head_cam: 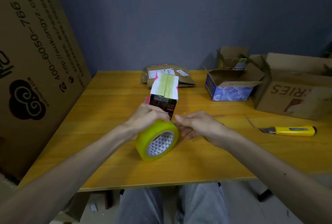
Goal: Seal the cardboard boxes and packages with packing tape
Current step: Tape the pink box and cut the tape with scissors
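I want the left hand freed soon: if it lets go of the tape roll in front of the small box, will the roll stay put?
Probably not. The tape roll seems to stand on its curved edge, steadied by the left hand, so it may roll. Its glossy surface looks slippery. The wide hollow core suggests it is fairly light.

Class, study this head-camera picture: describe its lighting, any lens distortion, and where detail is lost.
Head view: dim light, the blue-grey wall darker towards its corners; wide-angle distortion splays the sides of the yellow wooden table; print on the flattened brown cardboard packages is too soft to read.
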